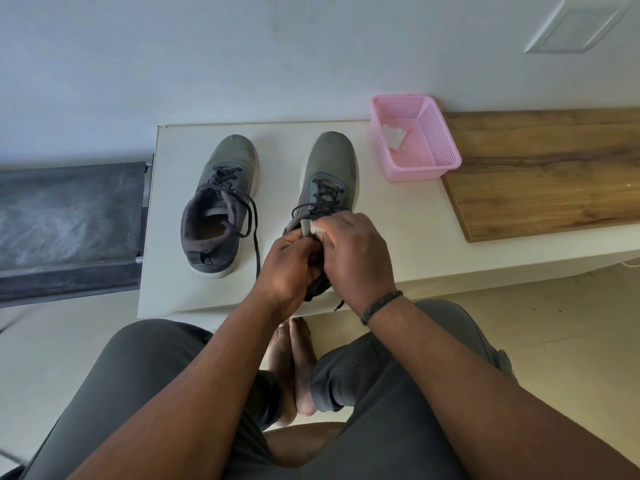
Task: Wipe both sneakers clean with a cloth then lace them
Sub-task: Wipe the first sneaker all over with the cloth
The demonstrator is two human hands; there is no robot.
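I am sitting at a white table point(398, 237) with two grey sneakers on it, both toes pointing toward twelve o'clock. The left sneaker point(221, 202) is lying by itself at about eleven o'clock from my hands, its black laces point(254, 230) hanging loose and one end trailing down toward the table's near edge. The right sneaker point(330, 174) is lying at twelve o'clock from my hands, and I am working at its heel end.

My left hand point(289, 268) is gripping the collar of the right sneaker, fingers curled round its edge. My right hand point(356, 254) is pinching one small white cloth point(317, 227) and pressing it against the sneaker's tongue, just below the laced part.

At about one o'clock, one pink plastic basket point(440, 147) is sitting on the table, touching the edge of a wooden board point(540, 174) at two o'clock. One crumpled white piece point(393, 135) is lying inside the basket; I cannot tell whether it is cloth or paper.
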